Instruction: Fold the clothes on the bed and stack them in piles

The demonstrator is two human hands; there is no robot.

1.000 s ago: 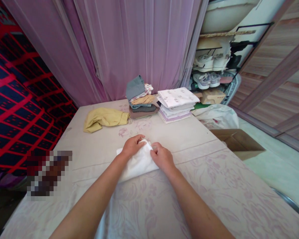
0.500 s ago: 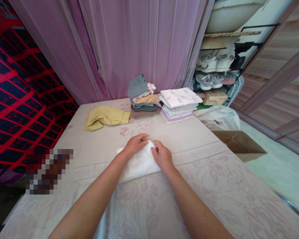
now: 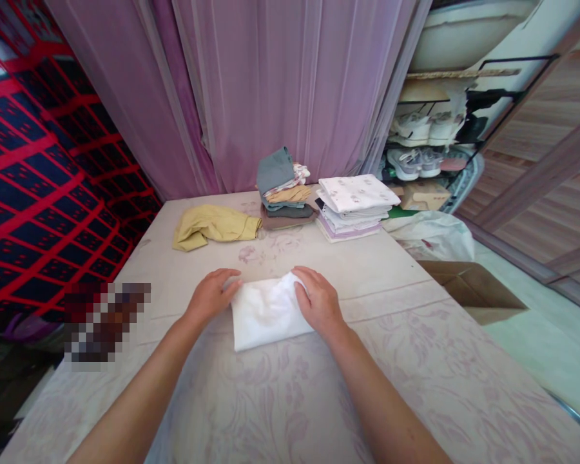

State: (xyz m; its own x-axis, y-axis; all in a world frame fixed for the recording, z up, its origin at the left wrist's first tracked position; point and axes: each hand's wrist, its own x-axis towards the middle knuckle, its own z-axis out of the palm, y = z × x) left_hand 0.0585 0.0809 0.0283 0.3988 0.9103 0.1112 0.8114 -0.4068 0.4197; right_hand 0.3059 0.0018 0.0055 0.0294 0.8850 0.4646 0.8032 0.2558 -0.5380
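A folded white cloth [image 3: 268,316] lies flat on the bed in front of me, its top slightly rumpled. My left hand [image 3: 213,298] is at the cloth's upper left corner. Its fingers are stretched out and apart from the thumb, whose tip is at the cloth's edge. At the opposite end, my right hand [image 3: 321,301] has its fingers curled over the upper right corner, with the thumb against the fabric. The right hand covers that end of the cloth.
Beyond the cloth lie a crumpled yellow garment [image 3: 215,225], a stack of coloured folded clothes [image 3: 285,193] and a pile of white folded fabric [image 3: 357,196]. Right of the bed are an open cardboard box [image 3: 473,290] and a shoe rack [image 3: 425,138]. Purple curtains [image 3: 290,84] hang behind.
My left hand has moved left, from the cloth's top middle to its left corner. My right hand stays at the right end. The cloth's left side is now uncovered and flatter.
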